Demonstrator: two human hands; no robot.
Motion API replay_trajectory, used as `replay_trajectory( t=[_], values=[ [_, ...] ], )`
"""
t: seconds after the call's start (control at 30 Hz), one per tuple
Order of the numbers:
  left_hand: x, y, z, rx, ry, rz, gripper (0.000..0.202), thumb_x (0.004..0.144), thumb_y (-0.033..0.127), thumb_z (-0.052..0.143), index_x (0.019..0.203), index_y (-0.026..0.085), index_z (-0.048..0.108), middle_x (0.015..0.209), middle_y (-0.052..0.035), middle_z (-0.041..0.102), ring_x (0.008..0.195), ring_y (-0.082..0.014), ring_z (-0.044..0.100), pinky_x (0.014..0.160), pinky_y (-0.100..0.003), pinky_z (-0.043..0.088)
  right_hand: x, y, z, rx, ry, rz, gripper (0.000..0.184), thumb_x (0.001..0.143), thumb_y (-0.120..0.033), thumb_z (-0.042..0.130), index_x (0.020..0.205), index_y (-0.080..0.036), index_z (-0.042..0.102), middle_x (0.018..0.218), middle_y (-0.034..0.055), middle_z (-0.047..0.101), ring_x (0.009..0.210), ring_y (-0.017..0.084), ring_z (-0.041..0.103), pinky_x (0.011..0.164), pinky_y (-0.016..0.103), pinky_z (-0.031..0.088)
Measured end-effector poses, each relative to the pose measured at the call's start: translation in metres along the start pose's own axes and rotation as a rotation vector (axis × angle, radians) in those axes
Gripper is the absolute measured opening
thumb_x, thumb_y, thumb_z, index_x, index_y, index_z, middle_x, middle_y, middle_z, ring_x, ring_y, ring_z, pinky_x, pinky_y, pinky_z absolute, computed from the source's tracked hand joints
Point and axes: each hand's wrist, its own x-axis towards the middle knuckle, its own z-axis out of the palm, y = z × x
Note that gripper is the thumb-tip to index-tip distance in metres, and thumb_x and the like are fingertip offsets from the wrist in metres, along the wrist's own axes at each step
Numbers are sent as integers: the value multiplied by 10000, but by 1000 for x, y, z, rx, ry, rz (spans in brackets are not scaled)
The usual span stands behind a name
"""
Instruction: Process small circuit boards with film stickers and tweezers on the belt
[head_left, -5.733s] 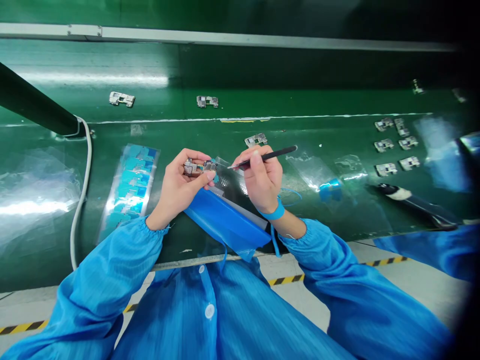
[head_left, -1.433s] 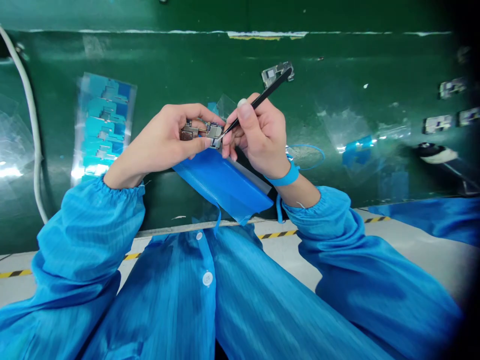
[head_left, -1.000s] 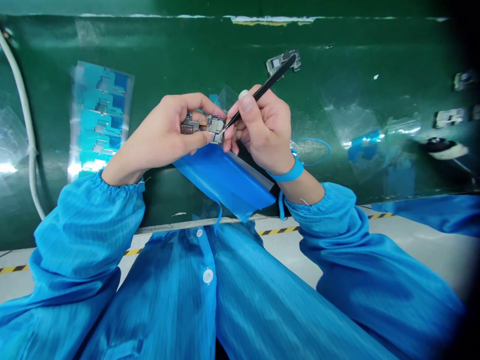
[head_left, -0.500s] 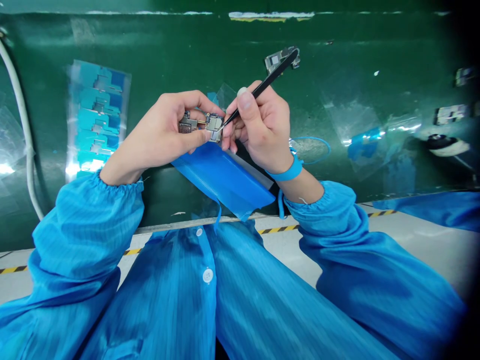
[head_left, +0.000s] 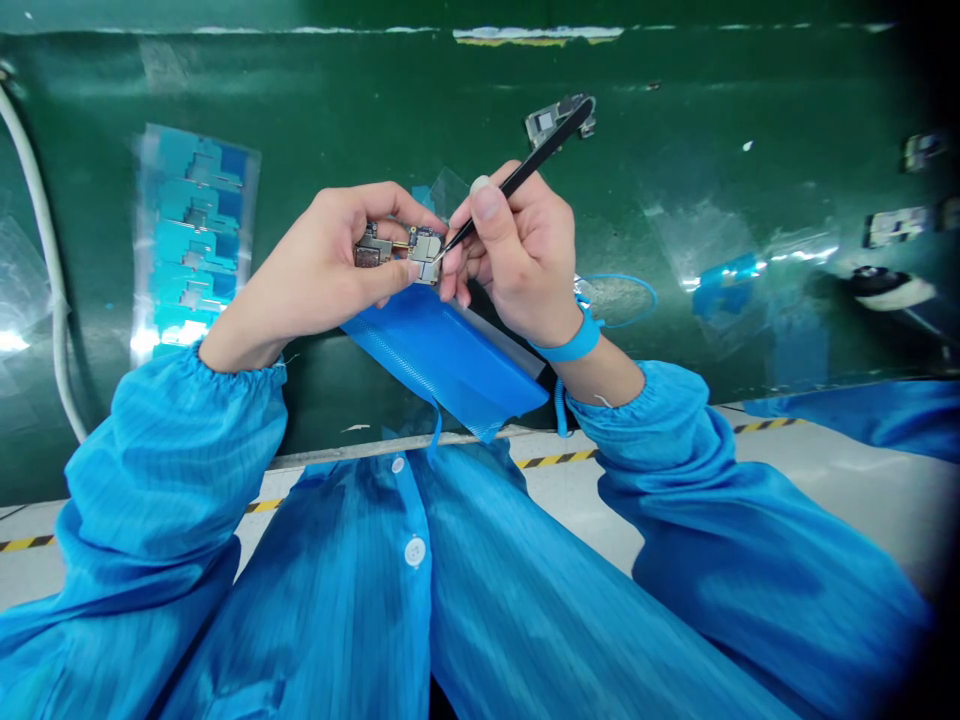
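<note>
Between the thumb and fingers of my left hand (head_left: 330,255) is a small circuit board (head_left: 427,247) with metal shields; part of it is hidden by the thumb. My right hand (head_left: 525,255) grips black tweezers (head_left: 536,157), closed around them like a pen. Their tip meets the board's face near my left thumb; whether it pinches anything is too small to tell. A blue wrist strap (head_left: 574,343) circles my right wrist. Below the hands lies a blue plastic sheet (head_left: 457,365) on the green bench mat (head_left: 337,90).
On the left lies a clear sheet of blue die-cut films (head_left: 199,235), beside a grey cable (head_left: 46,230). Another circuit board (head_left: 541,122) rests beyond my right hand. Farther right are clear plastic with blue film (head_left: 726,284), another board (head_left: 897,227) and a black-and-white object (head_left: 892,290).
Almost nothing differs. The whole view has shifted very slightly, and both hands keep the same hold on the board and tweezers.
</note>
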Motion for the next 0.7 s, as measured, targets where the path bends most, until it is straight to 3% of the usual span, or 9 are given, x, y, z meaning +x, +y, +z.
replay_trajectory(
  t=[0.27,0.43,0.7],
  values=[
    [-1,0,-2,-5,-21,-20,266,991,135,836,1252,154,789,994,-52,844,788,-148,751,621,-219,504,3,7,-3,-48,26,26,596,906,-915,694,962,-324,639,660,-36,674,592,155,702,460,281,492],
    [-2,-1,-1,4,10,-39,286,966,184,881,1236,145,797,980,-68,838,785,-172,757,659,-247,535,1,1,-2,-4,-26,-37,557,955,-854,705,967,-306,606,686,-46,690,528,145,689,422,287,483],
    [-1,-3,3,39,43,6,280,954,113,852,1225,159,795,964,-60,845,775,-161,762,634,-240,515,1,-2,-2,-44,-20,-5,557,941,-869,704,964,-324,590,687,-51,687,529,148,670,431,293,489]
  ],
)
